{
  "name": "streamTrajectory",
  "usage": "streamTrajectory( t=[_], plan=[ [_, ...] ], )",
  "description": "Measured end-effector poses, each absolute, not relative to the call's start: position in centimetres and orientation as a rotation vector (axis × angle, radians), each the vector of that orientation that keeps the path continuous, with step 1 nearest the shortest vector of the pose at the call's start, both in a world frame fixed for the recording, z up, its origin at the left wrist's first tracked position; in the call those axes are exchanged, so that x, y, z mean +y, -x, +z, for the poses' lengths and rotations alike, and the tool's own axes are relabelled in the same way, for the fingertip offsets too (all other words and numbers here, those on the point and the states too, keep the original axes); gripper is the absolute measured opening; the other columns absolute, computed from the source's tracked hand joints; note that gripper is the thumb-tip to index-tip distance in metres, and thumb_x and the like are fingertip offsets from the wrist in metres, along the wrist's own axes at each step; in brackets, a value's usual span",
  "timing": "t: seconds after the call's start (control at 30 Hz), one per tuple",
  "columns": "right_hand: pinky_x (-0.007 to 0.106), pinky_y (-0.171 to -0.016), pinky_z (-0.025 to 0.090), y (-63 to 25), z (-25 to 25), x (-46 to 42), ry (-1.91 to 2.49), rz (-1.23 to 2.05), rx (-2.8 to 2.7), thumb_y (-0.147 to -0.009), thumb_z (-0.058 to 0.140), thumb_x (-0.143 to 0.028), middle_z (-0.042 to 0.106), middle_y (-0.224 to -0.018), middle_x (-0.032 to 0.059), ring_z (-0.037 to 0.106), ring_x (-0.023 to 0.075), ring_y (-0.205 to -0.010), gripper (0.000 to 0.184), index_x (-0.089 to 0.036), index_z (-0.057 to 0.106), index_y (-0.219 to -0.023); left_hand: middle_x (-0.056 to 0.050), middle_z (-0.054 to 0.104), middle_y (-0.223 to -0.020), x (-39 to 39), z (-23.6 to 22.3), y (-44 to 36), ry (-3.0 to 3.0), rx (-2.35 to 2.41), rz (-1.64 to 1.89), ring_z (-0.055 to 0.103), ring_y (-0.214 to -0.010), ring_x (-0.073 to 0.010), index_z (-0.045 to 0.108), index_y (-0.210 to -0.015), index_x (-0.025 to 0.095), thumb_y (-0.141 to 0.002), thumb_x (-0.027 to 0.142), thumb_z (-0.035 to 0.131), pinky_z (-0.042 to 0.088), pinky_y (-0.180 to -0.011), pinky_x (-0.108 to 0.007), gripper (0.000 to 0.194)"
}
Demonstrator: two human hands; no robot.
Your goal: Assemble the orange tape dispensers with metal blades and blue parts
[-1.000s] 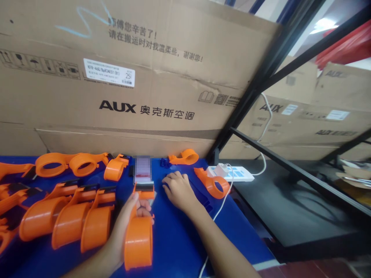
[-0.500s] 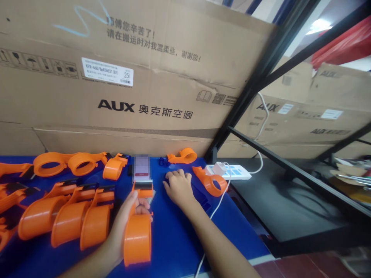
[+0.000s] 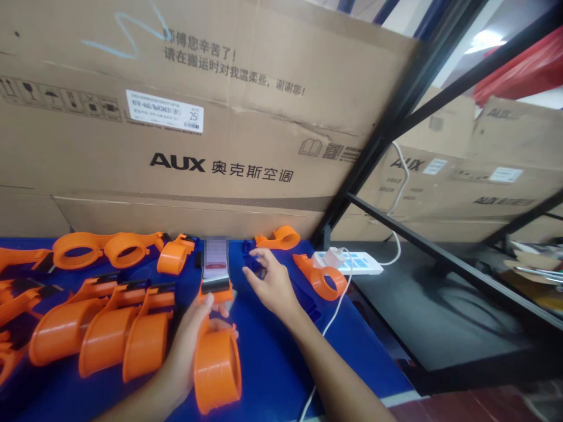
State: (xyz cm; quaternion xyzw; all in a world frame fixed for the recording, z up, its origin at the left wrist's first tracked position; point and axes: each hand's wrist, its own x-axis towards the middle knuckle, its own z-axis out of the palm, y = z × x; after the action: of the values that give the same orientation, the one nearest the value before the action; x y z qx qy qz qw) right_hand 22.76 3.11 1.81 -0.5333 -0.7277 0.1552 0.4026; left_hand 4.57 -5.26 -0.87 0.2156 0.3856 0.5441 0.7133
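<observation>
My left hand [image 3: 193,328] is closed around the handle of an orange tape dispenser [image 3: 217,369]. Its round hub points toward me, and its dark-edged head [image 3: 215,286] is at the far end, just in front of a phone [image 3: 215,258]. To the right, my right hand [image 3: 275,287] is raised a little over the blue tabletop with thumb and fingers curled. A small dark blue piece [image 3: 260,272] shows between them, its exact shape hard to make out. More dark blue parts [image 3: 303,296] lie beside the right wrist, blending with the surface.
Several orange tape dispensers [image 3: 145,346] line the left side. Another one [image 3: 281,237] lies at the back, and one [image 3: 328,283] lies by a white power strip [image 3: 349,261]. A white cable [image 3: 328,328] crosses the blue table [image 3: 264,375]. Behind stand a large carton [image 3: 220,140] and a black metal frame [image 3: 373,143].
My right hand has lifted and turned from lying over the blue parts, its thumb and fingers now curled. The dispenser in my left hand has tilted, its hub shifting slightly right and toward me.
</observation>
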Motion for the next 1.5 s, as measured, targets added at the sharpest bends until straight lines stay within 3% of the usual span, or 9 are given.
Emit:
streamTrajectory(
  t=[0.23,0.43,0.6,0.7,0.9,1.03,1.23,1.4,1.5],
  plan=[
    [0.033,-0.078,0.057,-21.8,3.3,0.5,1.048,0.543,-1.807,-0.097,0.062,-0.033,0.077,-0.104,0.0064,0.074,0.0222,-0.091,0.024,-0.024,0.063,-0.119,-0.001,0.069,-0.074,-5.2,-0.6,-4.7,-0.440,0.874,1.273,0.073,-0.060,-0.0234,0.065,-0.094,0.018,-0.072,0.046,0.088,0.059,-0.055,-0.034,0.043],
    [0.036,-0.086,0.055,-21.3,4.1,-0.6,0.951,0.555,-1.901,-0.102,0.058,-0.031,0.074,-0.099,0.0058,0.068,0.0216,-0.092,0.018,-0.024,0.075,-0.104,0.001,0.067,-0.070,-5.0,-1.3,-4.8,-0.448,0.898,1.276,0.069,-0.055,-0.0190,0.062,-0.087,0.018,-0.072,0.044,0.089,0.056,-0.052,-0.030,0.040],
    [0.033,-0.073,0.052,-21.0,5.1,-1.4,0.957,0.592,-1.934,-0.105,0.054,-0.035,0.061,-0.078,0.0034,0.059,0.0184,-0.078,0.035,-0.023,0.079,-0.084,0.006,0.052,-0.052,-4.8,-1.2,-4.8,-0.516,0.902,1.287,0.057,-0.048,-0.0123,0.059,-0.075,0.019,-0.077,0.046,0.086,0.053,-0.056,-0.026,0.038],
    [0.030,-0.066,0.048,-20.9,5.0,-1.6,0.994,0.601,-1.895,-0.106,0.052,-0.036,0.058,-0.069,0.0009,0.055,0.0171,-0.070,0.033,-0.024,0.081,-0.095,0.007,0.053,-0.053,-4.8,-1.0,-4.7,-0.525,0.901,1.302,0.057,-0.048,-0.0131,0.064,-0.091,0.020,-0.076,0.047,0.086,0.053,-0.056,-0.026,0.037],
    [0.030,-0.063,0.048,-20.2,4.3,-2.1,1.007,0.658,-1.905,-0.107,0.050,-0.035,0.063,-0.076,0.0019,0.057,0.0172,-0.069,0.033,-0.024,0.075,-0.126,-0.002,0.074,-0.087,-4.7,-0.6,-4.2,-0.721,1.025,1.330,0.071,-0.060,-0.0192,0.059,-0.130,0.026,-0.077,0.044,0.085,0.058,-0.063,-0.029,0.061],
    [0.030,-0.065,0.050,-20.2,4.4,-2.5,1.012,0.666,-1.955,-0.105,0.052,-0.032,0.065,-0.083,0.0021,0.061,0.0167,-0.072,0.037,-0.025,0.067,-0.139,-0.006,0.076,-0.093,-4.7,-0.4,-4.0,-0.851,1.066,1.335,0.074,-0.065,-0.0223,0.061,-0.126,0.024,-0.081,0.044,0.082,0.058,-0.064,-0.030,0.054],
    [0.033,-0.071,0.055,-20.5,4.5,-2.5,0.979,0.547,-2.036,-0.100,0.058,-0.025,0.068,-0.087,0.0034,0.064,0.0180,-0.077,0.039,-0.024,0.066,-0.138,-0.007,0.076,-0.106,-4.4,-0.1,-3.9,-0.913,1.149,1.351,0.077,-0.079,-0.0253,0.065,-0.117,0.024,-0.083,0.045,0.079,0.060,-0.067,-0.030,0.042],
    [0.040,-0.085,0.058,-20.8,4.4,-2.4,0.947,0.442,-2.164,-0.101,0.054,-0.021,0.070,-0.102,0.0086,0.065,0.0233,-0.095,0.046,-0.024,0.059,-0.146,-0.005,0.076,-0.094,-4.2,-0.4,-3.7,-0.943,1.176,1.338,0.077,-0.088,-0.0283,0.062,-0.121,0.025,-0.087,0.046,0.075,0.059,-0.067,-0.029,0.042],
    [0.043,-0.090,0.059,-20.9,4.4,-2.4,0.979,0.438,-2.255,-0.103,0.048,-0.020,0.067,-0.109,0.0112,0.064,0.0247,-0.102,0.051,-0.023,0.050,-0.154,-0.004,0.075,-0.089,-4.1,-0.8,-3.6,-0.938,1.161,1.327,0.077,-0.079,-0.0268,0.061,-0.121,0.024,-0.088,0.048,0.074,0.059,-0.067,-0.031,0.044]
  ],
)
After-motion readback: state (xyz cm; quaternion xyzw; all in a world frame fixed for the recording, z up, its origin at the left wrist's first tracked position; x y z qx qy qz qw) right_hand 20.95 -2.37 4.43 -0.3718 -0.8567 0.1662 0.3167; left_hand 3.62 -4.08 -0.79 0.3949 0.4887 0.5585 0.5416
